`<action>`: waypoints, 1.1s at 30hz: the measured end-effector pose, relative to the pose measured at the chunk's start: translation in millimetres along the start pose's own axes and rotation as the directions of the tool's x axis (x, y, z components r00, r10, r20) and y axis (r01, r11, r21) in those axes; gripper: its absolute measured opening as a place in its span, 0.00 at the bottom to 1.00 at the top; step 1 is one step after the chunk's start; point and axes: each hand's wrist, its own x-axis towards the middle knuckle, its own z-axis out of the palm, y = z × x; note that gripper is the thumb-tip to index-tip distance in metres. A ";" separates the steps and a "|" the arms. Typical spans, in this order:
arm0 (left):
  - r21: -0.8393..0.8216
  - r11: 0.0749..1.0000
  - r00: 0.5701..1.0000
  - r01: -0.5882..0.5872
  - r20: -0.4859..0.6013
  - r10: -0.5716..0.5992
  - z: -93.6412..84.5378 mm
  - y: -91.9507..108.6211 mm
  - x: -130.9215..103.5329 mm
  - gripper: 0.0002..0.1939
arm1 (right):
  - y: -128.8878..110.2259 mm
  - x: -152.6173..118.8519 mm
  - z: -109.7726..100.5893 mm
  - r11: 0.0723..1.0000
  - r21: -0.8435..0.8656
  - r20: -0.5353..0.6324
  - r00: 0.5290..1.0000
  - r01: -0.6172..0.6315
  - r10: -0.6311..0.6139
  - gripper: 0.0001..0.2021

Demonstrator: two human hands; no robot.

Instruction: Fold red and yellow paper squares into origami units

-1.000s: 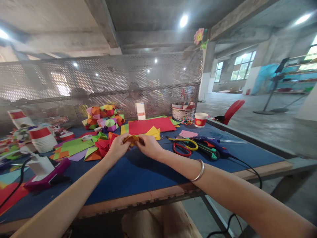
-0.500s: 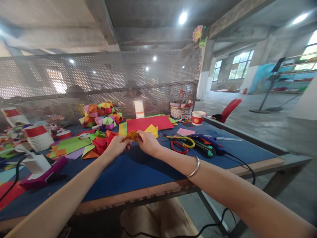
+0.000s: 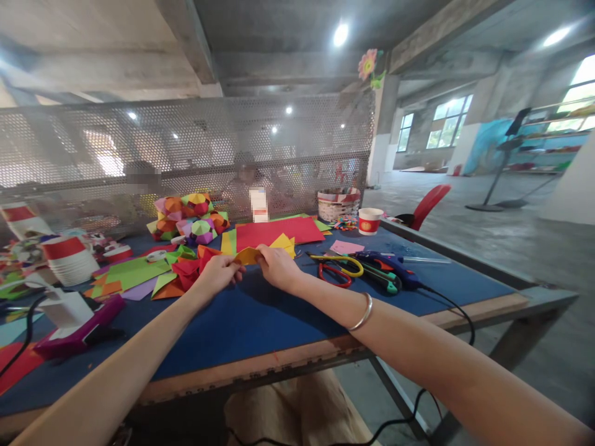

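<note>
Between my two hands, just above the blue table top, is a piece of folded yellow paper (image 3: 248,256). My left hand (image 3: 220,273) pinches its left end, and my right hand (image 3: 280,267) pinches the right end; the fingertips partly cover it. Beyond my right hand lie more yellow paper pieces (image 3: 284,244) and a stack of red paper sheets (image 3: 279,231). Folded red paper pieces (image 3: 190,270) lie close to my left hand, beside green paper (image 3: 139,272). Several multicoloured folded-paper balls (image 3: 201,230) are piled farther back.
To the right lie scissors (image 3: 335,275), a green-ended cutter (image 3: 389,282) and a corded blue glue gun (image 3: 395,266). A paper cup (image 3: 370,221) and a woven basket (image 3: 338,204) stand behind. Stacked cups (image 3: 70,260) and a purple power strip (image 3: 79,328) are at left.
The yellow paper's raised peak looks flatter between my fingers now. Both hands keep their pinch in nearly the same place; the camera view has shifted slightly.
</note>
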 end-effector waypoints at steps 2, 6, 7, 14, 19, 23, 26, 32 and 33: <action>0.006 1.000 1.000 -0.017 0.001 0.017 -0.2 -1.0 0.1 0.20 | 0.1 -0.2 0.1 1.000 0.005 -0.002 1.000 0.006 -0.006 0.14; 0.016 0.997 0.997 -0.077 -0.001 0.077 -0.6 -0.6 -2.5 0.17 | 2.0 -0.5 -0.7 1.000 0.021 -0.007 1.000 0.014 -0.014 0.12; 0.017 0.995 0.995 -0.097 -0.004 0.097 -0.5 0.4 -3.9 0.15 | 2.2 -0.6 -1.0 0.999 0.028 -0.007 1.000 0.021 -0.021 0.12; 0.030 0.975 0.974 -0.220 -0.043 0.221 1.7 8.8 -11.0 0.11 | -1.6 -1.8 0.9 0.990 0.087 0.017 0.993 0.113 -0.115 0.09; 0.110 0.977 0.979 -0.183 -0.071 0.191 0.5 3.5 -6.5 0.13 | -3.1 -1.3 3.4 0.988 0.114 0.009 0.994 0.105 -0.107 0.07; 0.118 0.971 0.969 -0.208 -0.107 0.221 1.8 4.0 -7.3 0.11 | -3.2 -0.8 3.3 0.986 0.134 -0.004 0.995 0.098 -0.098 0.06; 0.088 0.963 0.955 -0.256 -0.135 0.266 4.8 10.4 -11.8 0.10 | -2.1 -0.8 2.6 0.983 0.148 -0.011 0.994 0.113 -0.113 0.06; 0.047 0.944 0.932 -0.326 -0.155 0.329 6.3 20.6 -18.6 0.06 | -1.4 -1.7 3.5 0.981 0.154 0.005 0.993 0.117 -0.119 0.06; 0.046 0.941 0.928 -0.334 -0.159 0.337 5.7 20.9 -18.9 0.06 | -2.0 -1.8 3.8 0.981 0.156 0.008 0.993 0.115 -0.118 0.06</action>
